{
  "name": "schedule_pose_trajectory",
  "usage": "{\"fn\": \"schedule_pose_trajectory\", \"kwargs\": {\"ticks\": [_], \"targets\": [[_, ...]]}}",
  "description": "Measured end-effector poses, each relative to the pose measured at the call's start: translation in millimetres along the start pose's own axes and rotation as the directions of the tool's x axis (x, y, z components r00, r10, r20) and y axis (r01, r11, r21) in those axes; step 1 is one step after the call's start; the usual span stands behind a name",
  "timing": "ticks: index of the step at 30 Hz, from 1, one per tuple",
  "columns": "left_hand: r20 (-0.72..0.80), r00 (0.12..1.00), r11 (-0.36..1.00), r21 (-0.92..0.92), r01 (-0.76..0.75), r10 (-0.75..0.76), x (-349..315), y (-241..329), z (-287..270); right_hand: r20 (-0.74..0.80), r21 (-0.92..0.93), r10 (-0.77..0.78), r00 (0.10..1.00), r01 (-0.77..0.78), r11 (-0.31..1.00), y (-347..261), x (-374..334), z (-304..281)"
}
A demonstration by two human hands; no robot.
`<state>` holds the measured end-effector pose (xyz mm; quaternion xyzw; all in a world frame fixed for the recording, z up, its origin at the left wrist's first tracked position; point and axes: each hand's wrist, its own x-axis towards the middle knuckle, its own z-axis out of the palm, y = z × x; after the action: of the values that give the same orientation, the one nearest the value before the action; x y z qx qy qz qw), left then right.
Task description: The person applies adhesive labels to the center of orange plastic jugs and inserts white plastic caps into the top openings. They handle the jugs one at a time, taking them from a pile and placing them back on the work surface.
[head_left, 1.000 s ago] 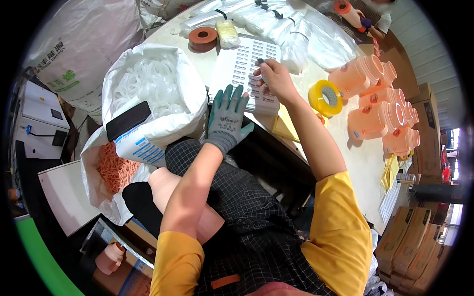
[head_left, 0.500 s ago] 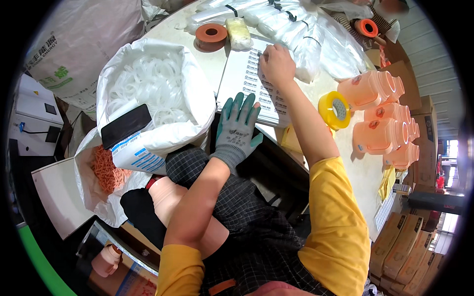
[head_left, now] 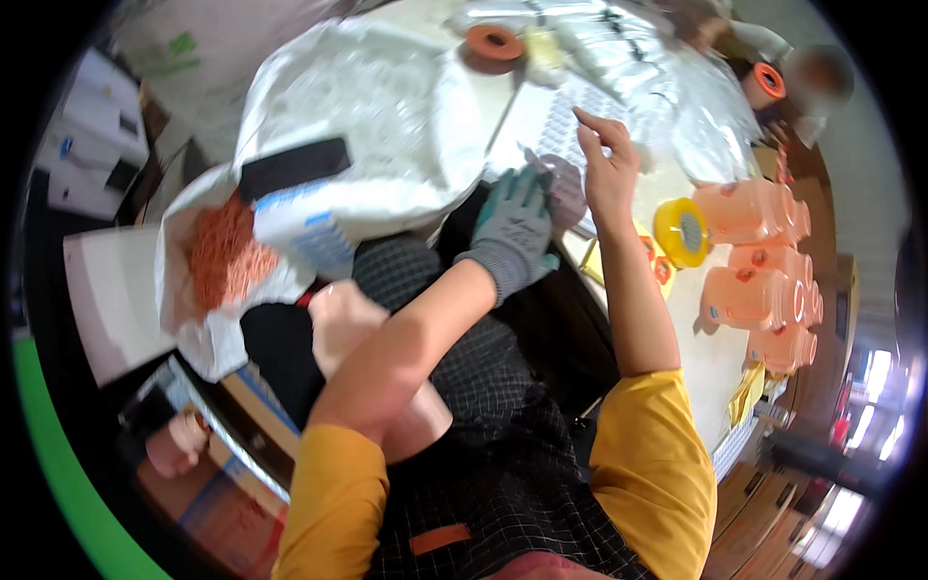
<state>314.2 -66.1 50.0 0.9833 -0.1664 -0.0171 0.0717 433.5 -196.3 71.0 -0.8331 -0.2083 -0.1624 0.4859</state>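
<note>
My left hand (head_left: 515, 230) wears a grey-green glove and lies at the near edge of the table. A small pale translucent piece (head_left: 566, 191) sits at its fingertips; motion blur hides whether the fingers grip it. My bare right hand (head_left: 609, 166) is raised just right of the glove, fingers loosely apart, index finger pointing away from me. It hovers over the near end of a white gridded sheet (head_left: 546, 118) lying flat on the table.
A big white bag of clear pieces (head_left: 367, 97) carries a flat black object (head_left: 295, 166). An open bag of orange bands (head_left: 224, 253) hangs lower left. An orange tape roll (head_left: 493, 42), a yellow tape roll (head_left: 681, 232), orange jugs (head_left: 759, 256) and clear plastic bags (head_left: 667, 92) crowd the table.
My right hand has drawn back from the far part of the white sheet toward the gloved hand. The gloved hand stayed at the table edge. The view swung, blurring the picture.
</note>
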Motion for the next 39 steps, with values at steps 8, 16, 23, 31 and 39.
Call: {"fn": "schedule_pose_trajectory", "kwargs": {"ticks": [8,16,23,31,39], "targets": [[-0.382,0.924,0.952,-0.277,-0.132,0.017,-230,10,-36,0.432,0.246,0.077,0.899,-0.199,0.949,-93,-187,30],[-0.508,0.664,0.833,-0.399,0.382,-0.548,-331,39,30,0.425,0.054,-0.468,0.775,0.494,0.868,-146,-247,60],[-0.578,0.622,0.843,-0.445,0.303,-0.529,-352,40,50,0.429,-0.005,-0.507,0.748,0.563,0.827,-151,-254,63],[-0.587,0.633,0.851,-0.462,0.249,-0.504,-356,33,58,0.442,-0.037,-0.483,0.756,0.553,0.832,-152,-256,67],[-0.544,0.699,0.881,-0.361,0.305,-0.464,-340,24,50,0.461,-0.034,-0.475,0.749,0.550,0.834,-147,-249,65]]}}
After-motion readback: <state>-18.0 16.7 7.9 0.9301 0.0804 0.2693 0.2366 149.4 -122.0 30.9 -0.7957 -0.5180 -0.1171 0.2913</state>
